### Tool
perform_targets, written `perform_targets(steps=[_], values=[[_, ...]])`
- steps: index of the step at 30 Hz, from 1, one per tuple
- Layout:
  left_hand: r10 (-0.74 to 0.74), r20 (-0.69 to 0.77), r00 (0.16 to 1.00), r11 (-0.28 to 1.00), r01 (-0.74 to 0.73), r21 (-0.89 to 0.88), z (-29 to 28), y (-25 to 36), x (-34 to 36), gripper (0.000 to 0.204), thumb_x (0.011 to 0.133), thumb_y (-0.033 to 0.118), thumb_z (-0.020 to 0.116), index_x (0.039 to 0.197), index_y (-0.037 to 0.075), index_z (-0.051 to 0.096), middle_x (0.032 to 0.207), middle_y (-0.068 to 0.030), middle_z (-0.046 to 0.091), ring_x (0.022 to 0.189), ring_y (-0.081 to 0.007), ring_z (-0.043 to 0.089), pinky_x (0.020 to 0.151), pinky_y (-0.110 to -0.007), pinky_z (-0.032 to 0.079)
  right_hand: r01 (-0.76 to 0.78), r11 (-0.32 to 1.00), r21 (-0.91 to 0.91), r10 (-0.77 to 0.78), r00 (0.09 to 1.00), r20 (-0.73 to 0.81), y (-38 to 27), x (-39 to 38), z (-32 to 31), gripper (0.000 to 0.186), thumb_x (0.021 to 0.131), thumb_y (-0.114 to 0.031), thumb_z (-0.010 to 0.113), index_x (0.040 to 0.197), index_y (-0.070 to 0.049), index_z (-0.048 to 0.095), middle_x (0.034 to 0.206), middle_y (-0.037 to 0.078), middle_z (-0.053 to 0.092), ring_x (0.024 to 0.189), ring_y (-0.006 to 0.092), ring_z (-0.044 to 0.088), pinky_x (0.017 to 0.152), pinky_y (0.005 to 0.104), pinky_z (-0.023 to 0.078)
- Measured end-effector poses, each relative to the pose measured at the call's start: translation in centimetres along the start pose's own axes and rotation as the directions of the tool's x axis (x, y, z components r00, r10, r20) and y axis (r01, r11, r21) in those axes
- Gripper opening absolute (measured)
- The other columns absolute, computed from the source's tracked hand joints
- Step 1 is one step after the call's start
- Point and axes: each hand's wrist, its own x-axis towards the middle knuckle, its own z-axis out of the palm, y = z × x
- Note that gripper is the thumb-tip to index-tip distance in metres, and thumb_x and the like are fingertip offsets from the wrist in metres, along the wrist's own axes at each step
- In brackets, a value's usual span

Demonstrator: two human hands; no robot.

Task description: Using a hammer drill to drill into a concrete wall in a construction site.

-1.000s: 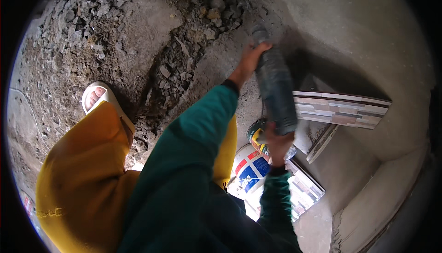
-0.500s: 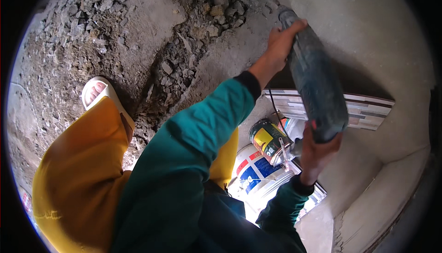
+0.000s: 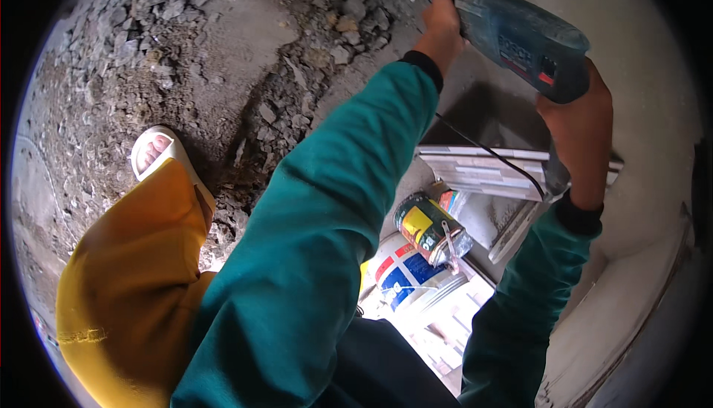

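A dark teal-green demolition hammer [image 3: 512, 37] is held in both hands at the upper right, against a pale plastered wall. My left hand [image 3: 443, 23] is closed round its front end, near the wall. At the opposite end, my right hand [image 3: 583, 122] grips the rear handle, partly hidden by the tool's body. The hammer tilts down to the right. Its bit cannot be made out beyond my left hand. A black cord [image 3: 490, 154] hangs in a curve below the tool.
Broken concrete rubble [image 3: 353, 18] and a rough trench [image 3: 260, 115] lie to the left. Striped tile panels [image 3: 475, 169] lean below the hammer. Nearby stand a dark paint can [image 3: 427, 222] and a white bucket [image 3: 397, 271]. My sandalled foot [image 3: 154, 152] rests on broken ground.
The hammer has swung from steep to nearly level, its rear end rising to the right. My right hand has risen with it, and my left hand has moved slightly up.
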Motion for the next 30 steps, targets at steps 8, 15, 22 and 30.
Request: perform_targets(steps=[8,15,22,30], values=[[0.063,-0.149,0.987,0.995,-0.050,0.087,2.5,-0.9,1.7,0.086,0.078,0.047,0.068,0.134,-0.013,0.041,0.127,-0.0243,0.056,0.111,-0.0366,0.057,0.091,-0.050,0.045,-0.073,0.972,0.223,0.005,0.956,0.292,2.3,5.1,-2.8,0.032,0.069,0.002,0.071,0.100,0.001,0.061,0.067,0.006,0.061,0.054,0.0119,0.055,0.054,0.0271,0.045],[0.123,-0.182,0.976,0.893,-0.029,0.450,0.7,-4.0,0.9,0.098,0.072,0.040,0.073,0.136,-0.019,0.027,0.134,-0.0364,0.044,0.125,-0.0424,0.048,0.107,-0.038,0.037,-0.333,0.776,0.536,0.247,0.942,0.226,8.1,-1.1,1.6,0.032,0.073,0.002,0.075,0.101,0.001,0.060,0.073,0.007,0.065,0.061,0.0140,0.063,0.057,0.0282,0.050],[0.231,-0.167,0.959,0.840,-0.110,0.531,0.7,-5.4,-0.4,0.100,0.072,0.039,0.073,0.138,-0.019,0.024,0.132,-0.0373,0.047,0.125,-0.0451,0.049,0.109,-0.039,0.036,-0.364,0.803,0.472,0.268,0.928,0.259,12.6,-2.0,3.1,0.030,0.072,-0.004,0.079,0.096,0.000,0.061,0.074,0.006,0.064,0.058,0.0143,0.061,0.056,0.0282,0.049],[0.277,-0.175,0.945,0.730,-0.089,0.678,0.1,-7.3,-0.6,0.102,0.075,0.041,0.071,0.139,-0.019,0.021,0.134,-0.0379,0.045,0.126,-0.0452,0.048,0.109,-0.039,0.037,-0.464,0.660,0.590,0.376,0.885,0.275,15.5,-4.1,6.1,0.025,0.071,0.001,0.077,0.091,0.000,0.063,0.072,0.007,0.064,0.057,0.0166,0.061,0.056,0.0305,0.049]])
